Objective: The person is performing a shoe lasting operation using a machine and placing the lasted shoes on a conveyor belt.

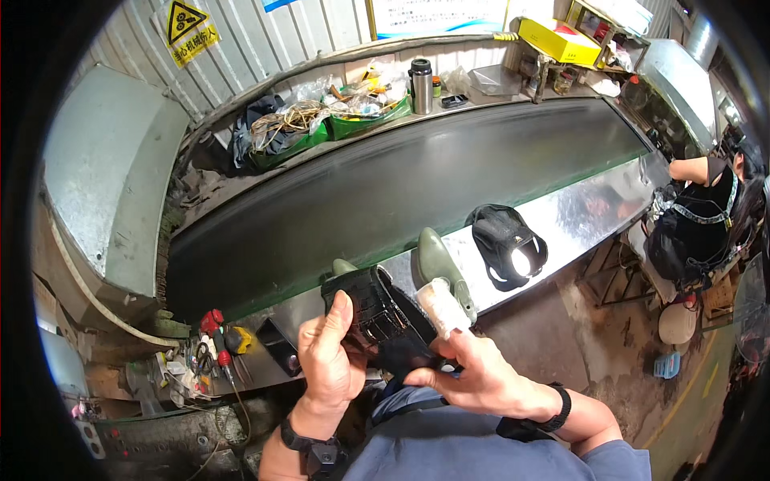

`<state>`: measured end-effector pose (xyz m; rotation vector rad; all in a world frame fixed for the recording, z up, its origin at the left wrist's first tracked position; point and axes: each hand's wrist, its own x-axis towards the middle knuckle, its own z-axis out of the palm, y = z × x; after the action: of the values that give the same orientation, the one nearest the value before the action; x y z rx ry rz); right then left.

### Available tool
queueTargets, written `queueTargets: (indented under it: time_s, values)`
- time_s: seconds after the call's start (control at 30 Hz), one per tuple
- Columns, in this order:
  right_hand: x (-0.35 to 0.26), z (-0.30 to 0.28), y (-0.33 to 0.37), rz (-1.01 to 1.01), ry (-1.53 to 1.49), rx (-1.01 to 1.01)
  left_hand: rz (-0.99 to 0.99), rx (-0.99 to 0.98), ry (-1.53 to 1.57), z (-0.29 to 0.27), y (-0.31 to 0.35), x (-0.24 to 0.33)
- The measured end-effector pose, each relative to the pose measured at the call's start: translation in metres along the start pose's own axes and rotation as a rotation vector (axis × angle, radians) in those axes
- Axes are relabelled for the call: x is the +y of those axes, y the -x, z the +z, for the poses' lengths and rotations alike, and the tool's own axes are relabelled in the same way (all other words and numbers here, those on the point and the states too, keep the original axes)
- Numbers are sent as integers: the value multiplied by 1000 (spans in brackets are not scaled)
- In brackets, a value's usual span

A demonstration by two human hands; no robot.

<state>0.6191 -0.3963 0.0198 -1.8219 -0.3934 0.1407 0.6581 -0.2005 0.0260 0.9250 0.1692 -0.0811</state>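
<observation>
A black boot upper (370,309) with a shiny, creased surface is held in front of my body. My left hand (330,361) grips its left side, thumb up along the outside. At the lower right edge, my right hand (473,369) closes on it with the thumb below. A white wrapping (443,309) extends from the right index finger over the upper's side; I cannot tell if it is a bandage or cloth. Beyond lies an olive-green shoe last (439,260), and a second last's tip (343,265) shows behind the upper. A black boot (507,244) is farther right.
A dark conveyor belt (401,172) runs behind a metal ledge (573,216). Red-handled tools (215,325) and a yellow tape measure (238,339) lie at left. A thermos (421,86) and green trays (369,120) line the back. At right sits another person (698,212).
</observation>
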Motion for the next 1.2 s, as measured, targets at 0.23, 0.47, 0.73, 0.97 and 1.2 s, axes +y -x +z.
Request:
queueTargets:
  time_s: [0.23, 0.47, 0.73, 0.97, 1.2]
  values:
    - [6, -4, -14, 208, 83, -134, 280, 264, -163, 25, -18, -24]
    - [20, -1, -45, 130, -965, 232, 918, -272, -899, 30, -67, -45]
    - [40, -35, -36, 219, -924, 300, 291, -571, -735, 20, -55, -40]
    - [68, -60, -6, 281, -1073, 168, 58, -451, -681, -3, -75, 0]
    - [86, -75, 10, 446, -1218, 279, 204, -333, -897, 8, -90, -21]
